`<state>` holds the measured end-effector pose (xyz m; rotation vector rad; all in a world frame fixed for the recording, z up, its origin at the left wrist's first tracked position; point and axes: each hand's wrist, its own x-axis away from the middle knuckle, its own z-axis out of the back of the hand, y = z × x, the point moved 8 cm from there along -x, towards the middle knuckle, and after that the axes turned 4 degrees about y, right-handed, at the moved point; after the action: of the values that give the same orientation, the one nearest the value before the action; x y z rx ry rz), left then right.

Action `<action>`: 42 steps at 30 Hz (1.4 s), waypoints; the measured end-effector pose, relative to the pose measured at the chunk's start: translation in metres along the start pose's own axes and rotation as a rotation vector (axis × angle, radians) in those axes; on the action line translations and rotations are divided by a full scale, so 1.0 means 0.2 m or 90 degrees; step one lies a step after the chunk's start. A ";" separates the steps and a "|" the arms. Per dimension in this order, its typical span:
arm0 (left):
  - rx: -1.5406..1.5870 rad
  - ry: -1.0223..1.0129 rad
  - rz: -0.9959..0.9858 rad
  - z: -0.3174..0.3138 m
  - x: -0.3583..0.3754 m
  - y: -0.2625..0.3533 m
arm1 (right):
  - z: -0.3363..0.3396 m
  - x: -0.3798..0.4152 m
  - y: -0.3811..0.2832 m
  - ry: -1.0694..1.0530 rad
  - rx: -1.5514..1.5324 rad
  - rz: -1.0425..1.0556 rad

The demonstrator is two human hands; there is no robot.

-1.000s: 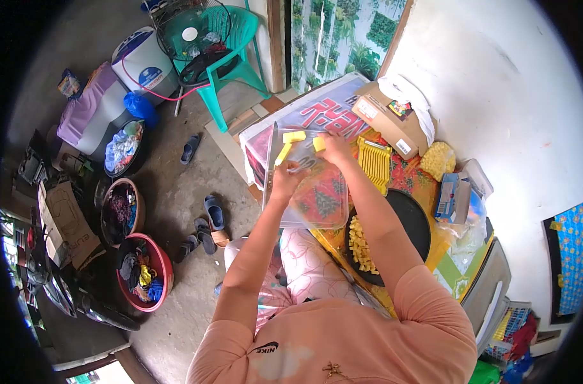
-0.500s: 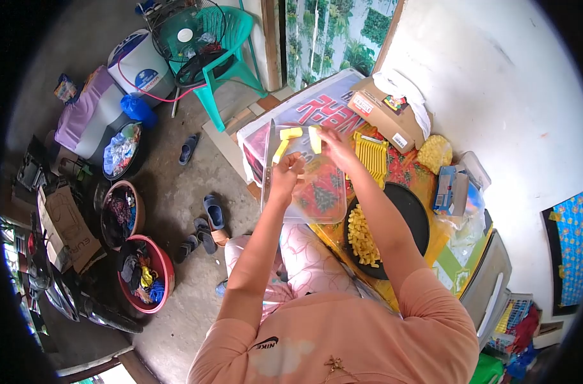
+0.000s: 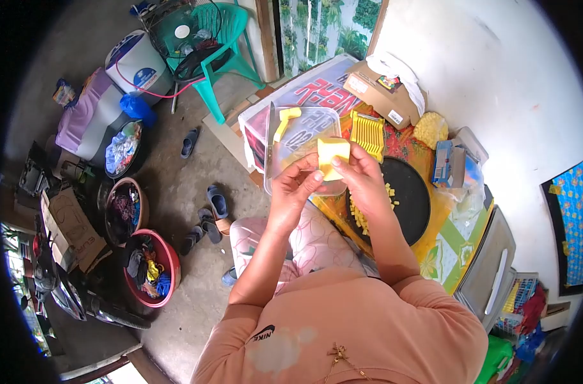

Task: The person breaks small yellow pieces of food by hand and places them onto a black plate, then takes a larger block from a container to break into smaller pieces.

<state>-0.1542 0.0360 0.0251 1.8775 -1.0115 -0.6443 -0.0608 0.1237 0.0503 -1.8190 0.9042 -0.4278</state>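
Observation:
A square, flat yellow piece (image 3: 333, 152) is held up over the near right part of a clear plastic container (image 3: 304, 125); its material is not plain. My right hand (image 3: 363, 181) pinches its right side, thumb on top. At its lower left corner, the fingers of my left hand (image 3: 292, 189) are closed on it. Inside the container, near the far left corner, lie narrow yellow pieces (image 3: 285, 121). Right of my hands, many small yellow chunks (image 3: 360, 217) cover part of a round black tray (image 3: 409, 201), partly hidden by my right forearm.
Beyond the tray lie a ridged yellow stack (image 3: 367, 134), a cardboard box (image 3: 384, 96), a bag of yellow pieces (image 3: 431, 130) and a blue box (image 3: 449, 163). On the floor at left are slippers (image 3: 217, 201), a red basin (image 3: 170, 281) and a green chair (image 3: 230, 57).
My hands have come together nearer my body. The yellow piece in my right hand now shows its broad face, and my left hand has left the pieces in the container to grip it too.

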 end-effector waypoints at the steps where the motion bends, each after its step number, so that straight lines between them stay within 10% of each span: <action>1: -0.014 -0.006 -0.016 -0.01 0.03 0.02 | 0.00 0.03 -0.04 -0.002 0.044 0.033; 42: 0.048 -0.219 0.077 -0.27 0.18 -0.09 | 0.13 0.37 -0.32 0.059 0.150 0.096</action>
<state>-0.0879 0.0348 0.0345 1.7890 -1.3747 -0.8876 0.0284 0.0976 0.0891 -1.5166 1.0036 -0.5046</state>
